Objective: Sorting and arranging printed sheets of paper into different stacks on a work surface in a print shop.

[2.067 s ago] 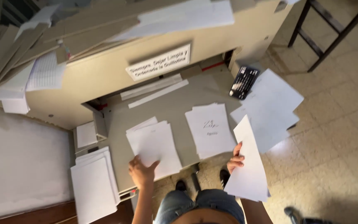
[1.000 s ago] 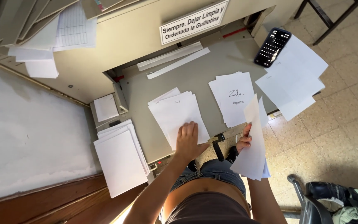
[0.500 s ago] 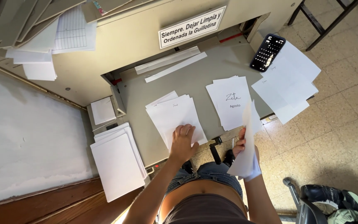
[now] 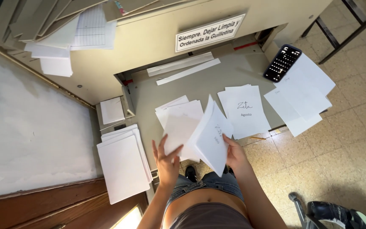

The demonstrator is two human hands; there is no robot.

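My right hand [image 4: 235, 154] grips a sheaf of white sheets [image 4: 210, 138] tilted up on edge over the front of the grey cutter table [image 4: 229, 74]. Just left of it, my left hand [image 4: 167, 163] has its fingers spread on the lower edge of a loose white paper stack [image 4: 178, 121] lying on the table. The held sheaf leans against the right side of that stack. A second stack with dark lettering [image 4: 244, 110] lies flat to the right.
A thick white pile [image 4: 123, 165] sits on a ledge at the lower left, with a small pad [image 4: 112, 110] above it. A black phone [image 4: 282, 62] rests on overhanging sheets [image 4: 303, 95] at right. Two white strips [image 4: 183, 68] lie by the back fence. A bag [image 4: 339, 214] sits on the tiled floor.
My right hand has carried the sheaf left, from beside the lettered stack to over the left stack. My left hand slid back to that stack's front edge.
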